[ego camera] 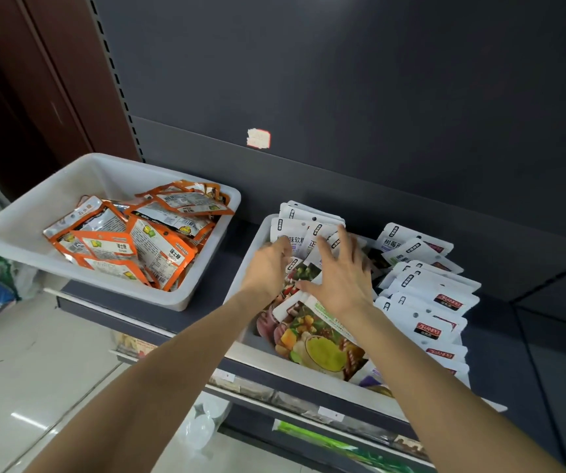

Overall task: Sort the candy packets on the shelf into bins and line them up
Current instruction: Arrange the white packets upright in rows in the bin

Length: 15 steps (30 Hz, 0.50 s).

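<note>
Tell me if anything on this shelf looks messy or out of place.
Yes. The orange packets lie jumbled at all angles in the left bin, not lined up. In the right bin, the white packets at its right overlap in a row, while those under both hands are still loose.

White candy packets [425, 302] overlapping in a row in the right white bin [240, 285], orange packets [138, 240] heaped in the left white bin [19, 233]

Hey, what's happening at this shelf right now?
A person is sorting candy packets in the right-hand white bin. The left hand and right hand both reach among the white packets standing at its back. The left bin holds a loose pile of orange packets.
</note>
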{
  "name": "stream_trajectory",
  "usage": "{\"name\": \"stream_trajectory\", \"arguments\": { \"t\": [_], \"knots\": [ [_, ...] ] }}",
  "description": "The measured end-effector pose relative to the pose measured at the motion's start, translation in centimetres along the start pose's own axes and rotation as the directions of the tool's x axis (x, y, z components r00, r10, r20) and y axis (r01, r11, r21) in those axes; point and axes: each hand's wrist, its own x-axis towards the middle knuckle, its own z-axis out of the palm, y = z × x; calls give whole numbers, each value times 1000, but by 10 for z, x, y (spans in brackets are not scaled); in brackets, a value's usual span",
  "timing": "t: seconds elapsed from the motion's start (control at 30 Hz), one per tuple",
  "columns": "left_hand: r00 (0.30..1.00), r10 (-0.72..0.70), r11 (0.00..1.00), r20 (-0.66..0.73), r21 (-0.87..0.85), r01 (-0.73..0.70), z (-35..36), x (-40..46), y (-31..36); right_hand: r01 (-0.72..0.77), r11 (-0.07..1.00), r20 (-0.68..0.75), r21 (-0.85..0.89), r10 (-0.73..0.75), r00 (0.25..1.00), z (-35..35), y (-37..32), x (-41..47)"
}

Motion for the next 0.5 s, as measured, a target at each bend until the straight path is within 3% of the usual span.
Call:
{"name": "stream_trajectory", "arguments": {
  "t": [0.17,0.27,0.4,0.5],
  "knots": [
    [993,-10,998,-118,-63,2,-35,5,3,-34,950,36,312,24,999,-7,10,6],
    [990,-7,990,-138,-141,-12,-49,3,3,-126,879,58,460,112,992,-9,14,10],
    [993,-28,977,-117,-213,3,-54,1,3,-250,833,219,493,160,963,-11,18,17],
    [998,-35,975,-58,-219,22,-52,8,3,-300,812,224,500,214,951,-13,17,21]
  ]
}}
